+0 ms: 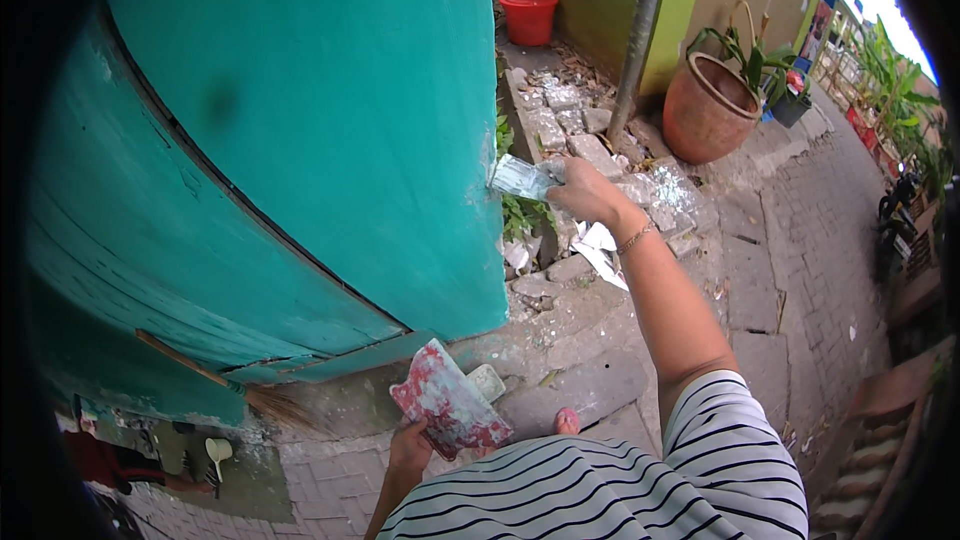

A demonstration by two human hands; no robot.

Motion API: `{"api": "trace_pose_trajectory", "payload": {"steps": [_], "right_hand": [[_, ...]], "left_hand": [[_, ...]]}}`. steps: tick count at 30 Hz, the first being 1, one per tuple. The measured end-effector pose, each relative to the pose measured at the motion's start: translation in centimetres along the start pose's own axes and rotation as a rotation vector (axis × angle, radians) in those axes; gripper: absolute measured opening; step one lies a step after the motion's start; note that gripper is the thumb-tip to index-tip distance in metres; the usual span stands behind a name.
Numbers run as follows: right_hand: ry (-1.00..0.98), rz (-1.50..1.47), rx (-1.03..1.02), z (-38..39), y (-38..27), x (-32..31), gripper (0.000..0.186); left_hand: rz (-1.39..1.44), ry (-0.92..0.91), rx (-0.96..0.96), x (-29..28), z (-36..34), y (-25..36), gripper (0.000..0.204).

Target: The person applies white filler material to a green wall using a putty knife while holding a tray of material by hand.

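Note:
My right hand, a bracelet at its wrist, is closed round a putty knife. The wide blade, smeared pale, touches the right-hand edge of a teal wall, where the surface looks rough and whitish. Lower down, my left hand grips the near edge of a flat red board coated with whitish-grey putty. This board is tilted in front of my striped shirt, below the wall's bottom corner. Part of the left hand's fingers is hidden under the board.
A broom leans at the wall's foot. Another person's arm shows at lower left near a white scoop-like thing. Broken bricks, a metal pole, a clay pot and a red bucket stand beyond.

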State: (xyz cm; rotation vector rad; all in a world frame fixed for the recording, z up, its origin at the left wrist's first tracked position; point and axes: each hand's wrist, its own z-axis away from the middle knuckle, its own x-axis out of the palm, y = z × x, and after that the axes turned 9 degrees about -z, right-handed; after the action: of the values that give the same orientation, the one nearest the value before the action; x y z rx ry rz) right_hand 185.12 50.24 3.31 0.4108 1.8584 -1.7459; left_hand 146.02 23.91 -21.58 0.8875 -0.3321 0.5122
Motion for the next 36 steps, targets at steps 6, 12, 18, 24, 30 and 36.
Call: {"api": "trace_pose_trajectory", "payload": {"steps": [6,12,18,24,30,36], "right_hand": [[0.105,-0.162,-0.228,5.1,0.0,0.0,0.050],[-0.138,-1.164,0.312,5.5,5.0,1.6,0.045],[-0.257,-1.199,0.385,5.1,6.3,2.3,0.039],[-0.044,-0.559,-0.207,1.8,7.2,2.5,0.028],[0.254,-0.247,-0.496,-1.4,7.8,4.2,0.027],[0.399,-0.049,-0.585,-6.2,8.9,7.6,0.035]], "left_hand": [[-0.022,-0.016,-0.033,0.0,-0.2,-0.7,0.044],[0.006,-0.045,-0.003,1.4,-0.4,-0.9,0.047],[0.034,-0.029,0.005,1.6,-0.7,-2.4,0.045],[0.064,0.047,0.015,4.2,-1.1,-4.3,0.047],[0.103,0.087,0.000,6.4,-1.4,-5.3,0.046],[0.064,0.083,-0.010,6.5,-1.3,-6.6,0.046]]}}
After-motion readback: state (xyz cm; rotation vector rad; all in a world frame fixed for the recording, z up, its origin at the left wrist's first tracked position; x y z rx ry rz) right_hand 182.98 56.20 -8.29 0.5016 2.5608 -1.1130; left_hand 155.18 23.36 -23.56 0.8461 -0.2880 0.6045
